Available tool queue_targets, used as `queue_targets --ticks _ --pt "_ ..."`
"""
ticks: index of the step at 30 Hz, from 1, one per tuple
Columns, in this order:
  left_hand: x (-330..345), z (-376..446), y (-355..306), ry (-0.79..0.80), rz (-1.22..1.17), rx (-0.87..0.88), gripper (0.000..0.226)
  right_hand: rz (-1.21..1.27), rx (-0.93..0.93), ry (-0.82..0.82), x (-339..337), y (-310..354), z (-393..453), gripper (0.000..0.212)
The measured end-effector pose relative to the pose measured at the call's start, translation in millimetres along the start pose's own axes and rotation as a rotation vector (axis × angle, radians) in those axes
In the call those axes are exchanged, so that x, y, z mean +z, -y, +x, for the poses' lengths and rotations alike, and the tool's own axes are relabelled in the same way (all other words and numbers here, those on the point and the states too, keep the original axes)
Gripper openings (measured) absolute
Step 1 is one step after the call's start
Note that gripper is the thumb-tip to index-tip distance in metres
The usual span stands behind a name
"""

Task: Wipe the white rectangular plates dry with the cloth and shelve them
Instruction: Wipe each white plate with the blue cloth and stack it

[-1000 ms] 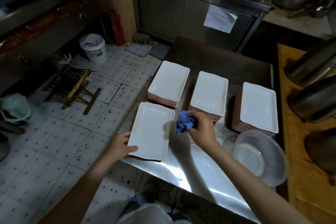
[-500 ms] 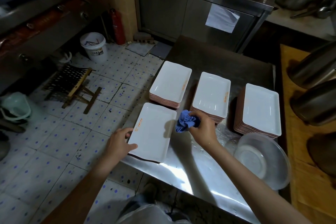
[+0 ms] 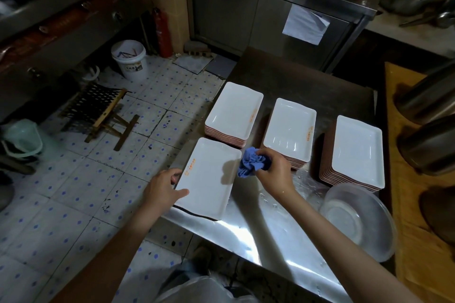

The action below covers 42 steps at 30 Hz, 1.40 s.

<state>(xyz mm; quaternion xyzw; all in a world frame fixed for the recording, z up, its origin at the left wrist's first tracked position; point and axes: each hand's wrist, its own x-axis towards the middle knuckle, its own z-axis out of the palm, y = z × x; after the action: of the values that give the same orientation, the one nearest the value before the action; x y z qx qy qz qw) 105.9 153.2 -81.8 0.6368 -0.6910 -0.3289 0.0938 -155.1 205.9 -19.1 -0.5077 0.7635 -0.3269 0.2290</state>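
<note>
A single white rectangular plate (image 3: 209, 177) lies at the front left corner of the steel table (image 3: 258, 233). My left hand (image 3: 163, 186) grips its left edge, thumb on the rim. My right hand (image 3: 273, 172) holds a crumpled blue cloth (image 3: 252, 163) just beside the plate's right edge, above the table. Behind stand three stacks of white rectangular plates: a left stack (image 3: 234, 113), a middle stack (image 3: 289, 130) and a right stack (image 3: 357, 150).
A clear plastic bowl (image 3: 357, 219) sits on the table's front right. A wooden counter (image 3: 418, 241) with metal pots (image 3: 428, 145) runs along the right. On the tiled floor to the left are a folding stool (image 3: 101, 110), a white bucket (image 3: 129, 59) and a fire extinguisher (image 3: 161, 32).
The single plate has come down from a slight tilt to lie flatter on the table. My right hand with the cloth stays beside its right edge.
</note>
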Motion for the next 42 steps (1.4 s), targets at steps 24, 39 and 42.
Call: queue_targets --ticks 24,39,42 --pt "-3.9 147.3 -129.6 -0.070 0.138 0.111 0.049 0.049 0.236 -0.150 -3.7 4.6 62.8 0.028" --pt "-7.8 178.4 -121.5 0.003 0.121 0.162 0.029 0.070 0.329 -0.205 3.4 5.0 70.3 0.026" --pt "-9.3 178.9 -120.5 -0.017 0.061 0.175 0.025 0.074 0.333 -0.208 4.4 7.0 70.2 0.025"
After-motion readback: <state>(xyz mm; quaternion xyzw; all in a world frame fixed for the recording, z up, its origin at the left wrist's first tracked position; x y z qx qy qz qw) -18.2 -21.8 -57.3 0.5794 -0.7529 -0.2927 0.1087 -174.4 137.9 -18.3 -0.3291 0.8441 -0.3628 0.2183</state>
